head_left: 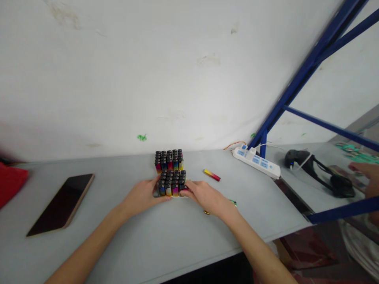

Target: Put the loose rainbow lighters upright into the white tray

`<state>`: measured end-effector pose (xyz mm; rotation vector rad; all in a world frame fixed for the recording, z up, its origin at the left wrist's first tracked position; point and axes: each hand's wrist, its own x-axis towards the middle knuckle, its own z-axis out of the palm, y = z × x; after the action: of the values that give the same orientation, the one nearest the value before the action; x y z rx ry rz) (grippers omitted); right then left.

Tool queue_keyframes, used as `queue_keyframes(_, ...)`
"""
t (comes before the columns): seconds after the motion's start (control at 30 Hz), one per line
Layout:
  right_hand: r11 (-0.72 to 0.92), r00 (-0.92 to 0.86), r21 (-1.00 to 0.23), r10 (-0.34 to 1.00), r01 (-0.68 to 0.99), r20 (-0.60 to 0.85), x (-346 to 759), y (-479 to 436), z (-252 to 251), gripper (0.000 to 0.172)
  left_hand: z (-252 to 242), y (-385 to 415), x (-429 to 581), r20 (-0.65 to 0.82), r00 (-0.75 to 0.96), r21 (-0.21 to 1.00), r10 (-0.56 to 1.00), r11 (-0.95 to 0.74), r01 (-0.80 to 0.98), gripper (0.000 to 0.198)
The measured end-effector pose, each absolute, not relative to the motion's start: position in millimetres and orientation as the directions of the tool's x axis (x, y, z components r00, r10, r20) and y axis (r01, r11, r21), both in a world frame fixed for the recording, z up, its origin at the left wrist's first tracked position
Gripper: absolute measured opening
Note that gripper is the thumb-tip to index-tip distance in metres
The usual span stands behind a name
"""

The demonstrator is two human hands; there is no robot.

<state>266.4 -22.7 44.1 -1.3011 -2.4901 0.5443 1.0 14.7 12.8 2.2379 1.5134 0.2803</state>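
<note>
Two packed blocks of upright lighters with black tops and coloured bodies stand on the grey table. My left hand and my right hand close round the near block of lighters from its two sides, fingers pressed against it. The far block of lighters stands just behind it, untouched. A single red and yellow lighter lies flat to the right. Another lighter lies mostly hidden behind my right wrist.
A dark phone lies at the left, a red object at the far left edge. A white power strip sits at the back right beside a blue metal frame. Another person's hand shows over the neighbouring table.
</note>
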Motion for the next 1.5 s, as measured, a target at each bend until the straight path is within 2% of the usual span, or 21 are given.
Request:
queue_keyframes(0.23, 0.421, -0.447, -0.490, 0.892, 0.763, 0.071, 262, -36, 32, 0.032, 11, 16, 1, -0.078, 0.388, 0.358, 0.918, -0.338, 0.871, 0.067)
queue_keyframes(0.37, 0.443, -0.473, -0.401, 0.880, 0.802, 0.025, 264, -36, 33, 0.035, 10, 16, 0, -0.070, 0.394, 0.368, 0.916, -0.344, 0.864, 0.073)
queue_keyframes(0.5, 0.492, -0.532, -0.289, 0.843, 0.821, -0.078, 259, -24, 49, 0.038, 9, 17, 0, -0.059, 0.378, 0.372, 0.924, -0.332, 0.867, 0.069)
queue_keyframes(0.6, 0.456, -0.476, -0.172, 0.874, 0.873, -0.100, 251, -21, 58, 0.048, 8, 18, -1, -0.050, 0.382, 0.382, 0.923, -0.336, 0.861, 0.069)
queue_keyframes(0.67, 0.443, -0.461, -0.155, 0.881, 0.883, -0.109, 250, -25, 58, 0.053, 8, 18, -1, -0.044, 0.383, 0.405, 0.923, -0.334, 0.851, 0.072)
queue_keyframes(0.73, 0.466, -0.498, -0.249, 0.864, 0.849, -0.077, 257, -34, 54, 0.049, 8, 17, 0, -0.040, 0.379, 0.429, 0.925, -0.327, 0.842, 0.074)
queue_keyframes(0.8, 0.476, -0.514, -0.402, 0.858, 0.782, 0.018, 273, -44, 45, 0.043, 10, 16, 0, -0.043, 0.378, 0.439, 0.925, -0.322, 0.839, 0.073)
queue_keyframes(0.87, 0.447, -0.454, -0.522, 0.882, 0.727, 0.124, 296, -49, 35, 0.043, 11, 15, 0, -0.049, 0.385, 0.423, 0.922, -0.330, 0.844, 0.074)
queue_keyframes(0.93, 0.408, -0.348, -0.582, 0.912, 0.703, 0.217, 321, -46, 25, 0.042, 11, 15, 0, -0.055, 0.396, 0.395, 0.917, -0.344, 0.852, 0.076)
queue_keyframes(1.0, 0.368, -0.229, -0.599, 0.927, 0.711, 0.298, 343, -35, 16, 0.031, 11, 15, -1, -0.055, 0.401, 0.381, 0.915, -0.352, 0.855, 0.075)
queue_keyframes(1.07, 0.309, -0.154, -0.573, 0.941, 0.759, 0.302, 358, -19, 8, 0.021, 11, 15, 0, -0.054, 0.400, 0.385, 0.915, -0.351, 0.854, 0.071)
queue_keyframes(1.13, 0.252, -0.135, -0.517, 0.958, 0.818, 0.253, 365, -3, 1, 0.022, 12, 15, 0, -0.048, 0.396, 0.400, 0.917, -0.345, 0.849, 0.065)
queue_keyframes(1.27, 0.224, -0.182, -0.437, 0.974, 0.871, 0.136, 366, 15, -2, 0.012, 15, 16, -2, -0.062, 0.411, 0.461, 0.910, -0.339, 0.820, 0.061)
queue_keyframes(1.37, 0.235, -0.188, -0.512, 0.972, 0.826, 0.142, 365, 18, 5, 0.017, 16, 19, -6, -0.079, 0.438, 0.504, 0.896, -0.343, 0.793, 0.059)
queue_keyframes(1.5, 0.300, -0.225, -0.713, 0.953, 0.633, 0.201, 355, 20, 20, 0.026, 12, 22, -12, -0.058, 0.448, 0.492, 0.892, -0.365, 0.790, 0.053)
